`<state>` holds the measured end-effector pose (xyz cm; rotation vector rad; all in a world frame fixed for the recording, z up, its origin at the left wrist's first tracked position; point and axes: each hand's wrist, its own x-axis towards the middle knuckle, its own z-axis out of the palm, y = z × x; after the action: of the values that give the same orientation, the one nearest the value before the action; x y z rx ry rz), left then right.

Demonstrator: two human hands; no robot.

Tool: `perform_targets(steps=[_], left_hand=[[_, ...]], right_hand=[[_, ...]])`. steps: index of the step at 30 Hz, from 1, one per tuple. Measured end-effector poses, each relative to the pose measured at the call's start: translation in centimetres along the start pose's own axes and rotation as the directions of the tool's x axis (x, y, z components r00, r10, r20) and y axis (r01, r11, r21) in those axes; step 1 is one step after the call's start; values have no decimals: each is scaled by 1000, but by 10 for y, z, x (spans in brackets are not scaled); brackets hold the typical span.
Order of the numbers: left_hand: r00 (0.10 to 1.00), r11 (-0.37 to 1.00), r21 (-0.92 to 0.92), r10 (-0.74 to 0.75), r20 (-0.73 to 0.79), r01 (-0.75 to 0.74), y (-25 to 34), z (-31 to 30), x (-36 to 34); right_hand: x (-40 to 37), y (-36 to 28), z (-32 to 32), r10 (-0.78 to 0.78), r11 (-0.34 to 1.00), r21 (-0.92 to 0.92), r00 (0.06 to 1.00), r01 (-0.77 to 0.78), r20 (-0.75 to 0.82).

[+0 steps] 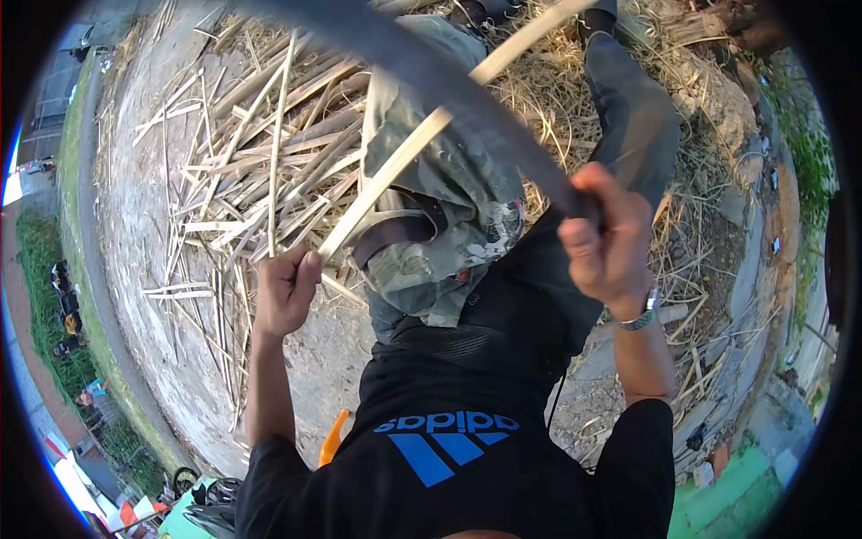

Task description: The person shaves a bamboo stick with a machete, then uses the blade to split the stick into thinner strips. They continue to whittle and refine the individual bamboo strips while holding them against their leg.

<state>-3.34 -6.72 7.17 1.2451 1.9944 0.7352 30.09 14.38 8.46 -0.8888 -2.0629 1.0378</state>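
Note:
My left hand (287, 289) is closed around the lower end of a pale split strip (386, 180). The strip slants up to the right over my covered leg and passes behind a long dark blade (431, 76). My right hand (611, 238) grips the near end of this curved, blurred blade, which reaches up and left across the view. A camouflage cloth (449, 234) with a dark strap lies over my left thigh, under the strip. Whether the blade touches the strip cannot be made out.
Split strips (269, 171) lie heaped on the ground at the upper left. Thin curled shavings (548, 90) cover the ground between and beside my legs. An orange object (333, 438) is beside my left side. Vehicles and greenery stand at the far left.

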Motion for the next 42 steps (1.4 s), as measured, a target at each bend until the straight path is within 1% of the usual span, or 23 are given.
perform_targets(steps=[2,4,5,6,8,11,12,14,17,18,20,22,24,26,28,30,32,34,35,36,38,40,42], left_hand=[[998,997,-73,-4,-57,0,2,14,8],[997,992,-123,-18,-73,9,-2,25,15],[998,986,-164,-34,-58,24,2,30,16],[997,972,-226,-72,-13,67,8,34,17],[996,992,-117,-58,-69,50,7,47,19],[996,975,-207,-84,-25,77,1,55,19],[995,968,-234,-94,-11,89,3,57,18],[995,967,-240,-93,-19,86,7,60,17],[983,894,-410,-152,100,180,6,64,15],[984,894,-411,-145,103,175,0,65,13],[982,841,-510,-132,135,182,-14,66,6],[989,865,-481,-106,102,142,-17,60,0],[995,911,-401,-91,41,100,-12,56,-5],[996,920,-383,-88,19,88,-6,62,-4],[993,913,-389,-112,49,122,0,62,1],[988,885,-439,-130,83,154,-13,65,0],[981,839,-509,-142,132,190,-33,64,-6],[989,840,-524,-94,117,142,-50,58,-15],[988,836,-530,-86,127,140,-54,53,-21],[989,832,-539,-72,132,133,-57,50,-27],[987,856,-495,-99,124,148,-65,45,-42],[985,883,-440,-123,118,163,-68,35,-35],[981,937,-292,-179,72,192,-68,29,-44]], right_hand=[[10,-8,38,-142,957,-230,978,175,150],[13,-8,75,-186,921,-303,960,244,208],[14,-4,87,-153,896,-368,951,248,269],[20,1,92,-156,894,-370,950,253,272],[32,17,94,-122,849,-470,955,242,272],[52,33,78,-165,837,-493,969,237,186],[60,34,65,-109,795,-567,970,217,217],[73,40,52,-77,795,-581,979,174,188],[66,28,57,-35,848,-509,975,146,222],[66,29,57,-33,846,-514,976,142,217],[59,35,58,-254,762,-523,919,382,301],[84,54,41,-188,795,-521,943,310,274],[115,71,23,-123,827,-540,987,158,100],[130,70,19,-43,847,-529,998,57,39],[106,59,41,-55,921,-376,991,99,125],[75,43,62,-153,873,-406,941,271,301],[73,49,64,-305,772,-488,910,409,281],[99,77,49,-258,830,-477,957,290,134],[121,85,34,-138,925,-357,990,127,-6],[140,92,15,-17,907,-420,997,-17,-76],[155,101,2,47,885,-453,990,-103,-133],[131,94,22,16,952,-306,1000,-22,-20],[94,58,45,11,942,-330,977,60,211]])
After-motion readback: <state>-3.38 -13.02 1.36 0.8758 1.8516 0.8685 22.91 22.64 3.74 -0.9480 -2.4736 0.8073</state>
